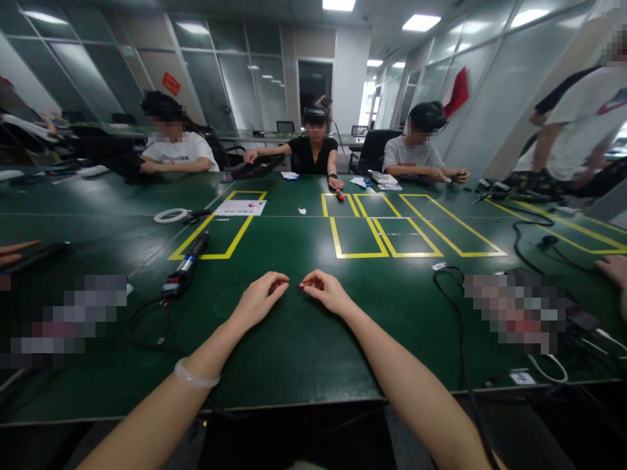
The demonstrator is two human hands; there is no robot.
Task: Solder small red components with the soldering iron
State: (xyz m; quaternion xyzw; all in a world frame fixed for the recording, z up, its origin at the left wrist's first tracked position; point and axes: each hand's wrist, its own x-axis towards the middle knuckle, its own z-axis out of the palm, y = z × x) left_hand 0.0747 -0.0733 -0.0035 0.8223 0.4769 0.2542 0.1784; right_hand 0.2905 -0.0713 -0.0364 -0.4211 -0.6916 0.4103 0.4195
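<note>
Over the green tabletop (313, 339), my right hand (323, 290) pinches a small red object (300, 286) between thumb and fingertips. Its kind is too small to make out; some orange shows between the fingers. Facing it across a narrow gap, my left hand (262, 297) has curled fingers with the thumb a little apart from them, and nothing visible is in it. A pale bracelet (197, 375) circles my left wrist.
Yellow tape outlines (360, 256) mark the table beyond my hands. To the left lie a dark cylindrical device (189, 261) with a cable and a white cable coil (171, 215). A black cable (455, 313) runs along the right. Several people sit opposite.
</note>
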